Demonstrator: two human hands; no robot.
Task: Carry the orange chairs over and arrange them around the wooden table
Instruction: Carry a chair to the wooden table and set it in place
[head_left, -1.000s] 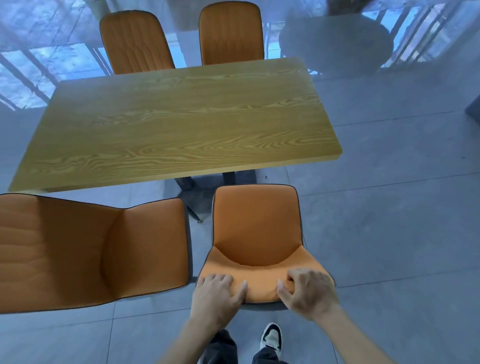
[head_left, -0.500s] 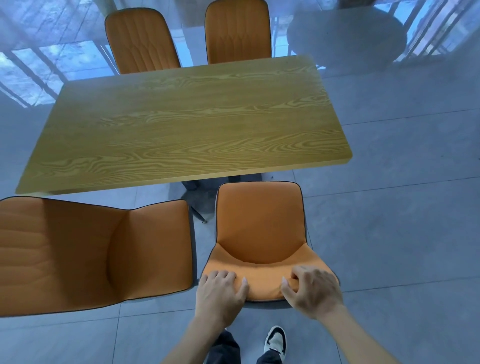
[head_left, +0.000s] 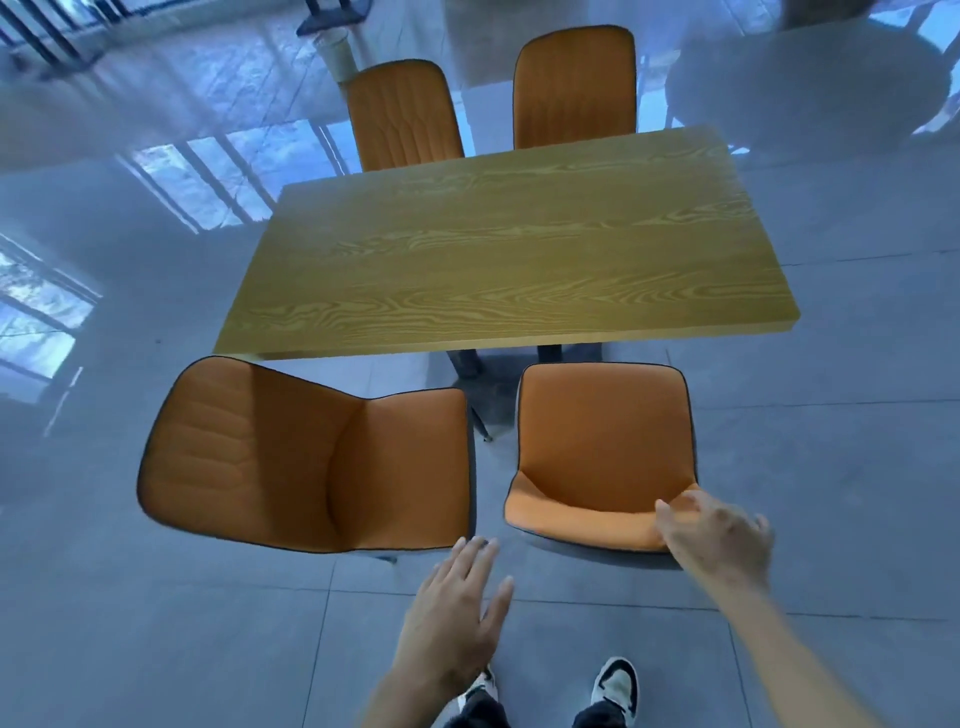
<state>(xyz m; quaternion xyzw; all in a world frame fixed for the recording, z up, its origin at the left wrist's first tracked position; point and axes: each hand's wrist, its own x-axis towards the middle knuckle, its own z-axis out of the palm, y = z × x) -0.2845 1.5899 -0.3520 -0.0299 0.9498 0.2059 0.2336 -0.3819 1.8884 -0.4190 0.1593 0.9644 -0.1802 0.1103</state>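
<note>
The wooden table (head_left: 509, 249) stands in the middle. Two orange chairs (head_left: 405, 114) (head_left: 574, 88) sit at its far side. On the near side, an orange chair (head_left: 602, 441) faces the table with its seat partly under the edge. Beside it on the left, another orange chair (head_left: 311, 462) is turned sideways. My left hand (head_left: 457, 613) hovers over the floor between the two near chairs, fingers straight, holding nothing. My right hand (head_left: 711, 535) is at the right end of the near right chair's backrest, fingers loose and blurred.
Glossy grey tile floor with window reflections lies all around. A round grey table (head_left: 805, 88) stands at the back right, and a pale bin (head_left: 337, 52) stands behind the far left chair. My shoes (head_left: 615, 686) are at the bottom edge.
Both hands have let go of the near right chair's backrest. The left hand pulled back and to the left; the right slid to the backrest's right end. The view drew back.
</note>
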